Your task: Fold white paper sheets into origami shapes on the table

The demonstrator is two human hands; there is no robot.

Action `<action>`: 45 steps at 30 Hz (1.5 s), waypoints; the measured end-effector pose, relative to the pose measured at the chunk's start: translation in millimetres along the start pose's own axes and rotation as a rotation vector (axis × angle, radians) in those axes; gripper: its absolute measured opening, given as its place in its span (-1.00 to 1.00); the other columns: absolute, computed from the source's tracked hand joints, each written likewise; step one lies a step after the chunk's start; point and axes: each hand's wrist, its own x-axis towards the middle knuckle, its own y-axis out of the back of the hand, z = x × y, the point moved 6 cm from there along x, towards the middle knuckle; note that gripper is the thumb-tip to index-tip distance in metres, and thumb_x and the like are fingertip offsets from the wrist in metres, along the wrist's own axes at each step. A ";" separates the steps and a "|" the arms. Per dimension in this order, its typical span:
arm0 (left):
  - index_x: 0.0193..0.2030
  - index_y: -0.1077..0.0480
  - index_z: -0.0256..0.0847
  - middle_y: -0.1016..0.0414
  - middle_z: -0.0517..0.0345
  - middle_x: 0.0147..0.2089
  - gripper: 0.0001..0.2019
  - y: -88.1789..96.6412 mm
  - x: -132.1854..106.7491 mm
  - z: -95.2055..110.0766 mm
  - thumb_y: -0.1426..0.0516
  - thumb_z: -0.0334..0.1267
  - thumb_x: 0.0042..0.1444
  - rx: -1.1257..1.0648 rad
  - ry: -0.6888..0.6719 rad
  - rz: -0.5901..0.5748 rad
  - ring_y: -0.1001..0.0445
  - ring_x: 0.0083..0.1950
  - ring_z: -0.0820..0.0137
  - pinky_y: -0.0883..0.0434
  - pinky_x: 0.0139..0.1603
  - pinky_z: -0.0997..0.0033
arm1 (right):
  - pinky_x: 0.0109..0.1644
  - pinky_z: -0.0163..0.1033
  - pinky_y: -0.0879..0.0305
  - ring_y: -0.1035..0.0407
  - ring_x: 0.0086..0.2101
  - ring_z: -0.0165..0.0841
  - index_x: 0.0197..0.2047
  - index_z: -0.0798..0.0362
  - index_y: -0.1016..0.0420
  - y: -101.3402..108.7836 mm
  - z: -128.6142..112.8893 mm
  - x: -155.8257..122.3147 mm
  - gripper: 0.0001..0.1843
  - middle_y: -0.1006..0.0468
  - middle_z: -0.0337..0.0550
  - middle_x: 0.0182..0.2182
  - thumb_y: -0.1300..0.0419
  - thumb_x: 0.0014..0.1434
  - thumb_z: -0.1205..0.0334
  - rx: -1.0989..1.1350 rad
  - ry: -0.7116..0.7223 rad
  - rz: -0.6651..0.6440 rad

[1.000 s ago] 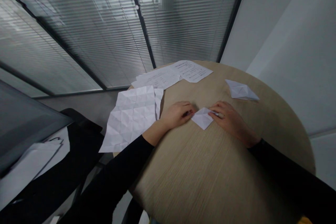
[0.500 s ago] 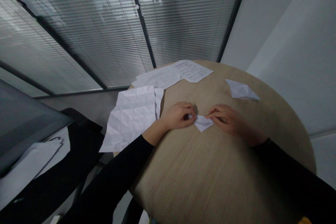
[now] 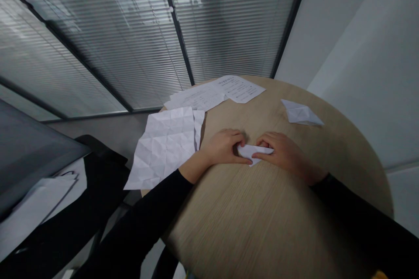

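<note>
A small folded white paper (image 3: pixel 251 151) lies on the round wooden table (image 3: pixel 268 218) in the middle of the view. My left hand (image 3: pixel 224 146) pinches its left end, thumb under the lower edge and fingers curled on top. My right hand (image 3: pixel 284 152) grips its right end, fingers bent over the top and thumb pressed along the fold. Both hands close in on the paper, so only a narrow strip shows between them. Black sleeves cover both forearms.
A large creased white sheet (image 3: pixel 163 146) hangs over the table's left edge. Printed sheets (image 3: pixel 218 91) lie at the far edge. A folded paper shape (image 3: pixel 300 113) rests at the right. A black chair with papers (image 3: pixel 42 209) stands at the left. Window blinds fill the background.
The paper was a flat diamond between my hands; it has been folded over into a narrow strip. Both hands have drawn closer together over it.
</note>
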 end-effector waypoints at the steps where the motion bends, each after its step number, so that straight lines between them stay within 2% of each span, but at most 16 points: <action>1: -0.04 -0.59 -0.12 -0.69 0.01 -0.06 -0.32 0.0 0.1 -0.5 -0.47 0.49 0.18 0.007 0.001 -0.003 -0.66 0.00 0.10 -0.49 0.09 0.10 | -0.11 0.00 -0.39 -0.60 -0.22 -0.11 -0.07 -0.11 -0.62 -0.8 0.4 0.0 -0.64 -0.74 -0.14 -0.20 -0.58 0.36 -0.14 0.000 0.001 -0.005; 7: 0.06 -0.63 -0.14 -0.67 -0.06 0.03 -0.37 0.4 -0.7 -7.6 -0.50 0.40 0.23 0.055 0.021 0.021 -0.65 0.11 0.03 -0.50 0.20 0.05 | -0.15 -0.04 -0.33 -0.53 -0.25 -0.16 -0.12 -0.10 -0.56 -4.0 7.8 -1.3 -0.69 -0.67 -0.17 -0.22 -0.55 0.42 -0.04 0.019 -0.033 0.008; 12: 0.10 -0.64 -0.13 -0.67 -0.09 0.12 -0.47 1.0 -1.4 -9.4 -0.45 0.30 0.35 0.059 0.015 0.033 -0.64 0.18 0.01 -0.50 0.25 0.01 | -0.05 0.02 -0.41 -0.55 -0.16 -0.10 -0.12 -0.11 -0.51 -1.1 7.5 -1.9 -0.72 -0.65 -0.12 -0.17 -0.50 0.46 0.01 0.023 0.015 0.050; 16: 0.09 -0.64 -0.14 -0.69 -0.08 0.13 -0.66 0.2 -1.0 -4.6 -0.33 0.11 0.53 0.032 -0.048 -0.017 -0.66 0.20 0.05 -0.50 0.26 0.03 | 0.07 0.12 -0.47 -0.59 -0.06 -0.03 -0.10 -0.12 -0.51 1.7 3.2 -1.5 -0.77 -0.67 -0.08 -0.12 -0.45 0.51 0.03 0.053 0.067 0.081; 20: 0.07 -0.63 -0.13 -0.71 -0.07 0.13 -0.74 0.3 -1.1 -0.6 -0.21 -0.02 0.61 0.021 -0.070 -0.049 -0.67 0.20 0.08 -0.50 0.26 0.05 | 0.15 0.21 -0.52 -0.61 0.01 0.03 0.01 -0.14 -0.59 3.1 -2.0 -1.0 -0.86 -0.72 -0.02 -0.04 -0.43 0.49 0.07 0.078 0.081 0.083; 22: 0.07 -0.62 -0.13 -0.71 -0.07 0.12 -0.74 1.9 -1.3 -0.4 -0.22 -0.01 0.60 0.032 -0.056 -0.034 -0.67 0.20 0.07 -0.50 0.26 0.03 | 0.18 0.24 -0.54 -0.62 0.03 0.04 0.05 -0.15 -0.63 4.7 -4.6 -0.9 -0.87 -0.74 -0.01 -0.01 -0.42 0.49 0.09 0.086 0.081 0.085; 25: 0.07 -0.61 -0.13 -0.71 -0.08 0.12 -0.66 3.1 -1.7 -0.6 -0.31 0.12 0.53 0.058 -0.039 -0.013 -0.67 0.21 0.03 -0.50 0.28 0.00 | 0.23 0.26 -0.55 -0.64 0.07 0.05 0.11 -0.17 -0.67 6.7 -7.5 -1.2 -0.85 -0.76 -0.01 0.02 -0.39 0.51 0.10 0.095 0.079 0.088; 29: 0.07 -0.59 -0.13 -0.69 -0.08 0.15 -0.62 2.6 -1.4 -2.7 -0.36 0.16 0.48 0.100 -0.010 0.007 -0.66 0.25 0.01 -0.49 0.32 -0.02 | 0.26 0.26 -0.56 -0.64 0.11 0.05 0.25 -0.18 -0.65 6.4 -9.5 -1.6 -0.71 -0.77 0.00 0.10 -0.38 0.52 0.10 0.115 0.078 0.082; 32: 0.05 -0.58 -0.13 -0.69 -0.07 0.11 -0.63 1.5 -0.5 -6.2 -0.34 0.16 0.49 0.096 0.025 0.017 -0.66 0.20 0.04 -0.50 0.28 0.01 | 0.24 0.24 -0.59 -0.66 0.07 0.03 0.33 -0.17 -0.63 4.5 -8.8 -1.7 -0.64 -0.78 0.01 0.10 -0.36 0.53 0.10 0.137 0.072 0.076; 36: 0.02 -0.58 -0.12 -0.70 -0.02 0.03 -0.67 -0.9 0.3 -9.6 -0.32 0.12 0.50 0.063 0.042 0.022 -0.67 0.14 0.08 -0.50 0.23 0.03 | 0.18 0.19 -0.64 -0.70 0.00 -0.01 0.34 -0.17 -0.66 2.5 -5.7 -3.3 -0.64 -0.80 0.00 0.05 -0.35 0.54 0.11 0.166 0.055 0.092; 40: -0.02 -0.59 -0.11 -0.70 0.02 -0.05 -0.70 -1.1 0.7 -9.0 -0.27 0.08 0.54 0.028 0.052 0.052 -0.66 0.03 0.14 -0.50 0.17 0.07 | 0.24 0.22 -0.67 -0.72 0.08 0.01 0.38 -0.22 -0.69 0.8 -7.6 -4.0 -0.61 -0.83 -0.01 0.13 -0.34 0.55 0.13 0.188 0.062 0.082; 45: -0.18 -0.58 -0.14 -0.66 0.09 -0.22 -0.57 5.9 2.6 -5.9 -0.20 0.15 0.61 -0.110 0.125 0.128 -0.57 -0.20 0.27 -0.46 0.01 0.17 | 0.32 0.28 -0.65 -0.71 0.18 0.03 0.47 -0.26 -0.68 1.4 -19.0 -2.1 -0.52 -0.82 -0.03 0.23 -0.37 0.56 0.16 0.194 0.140 0.085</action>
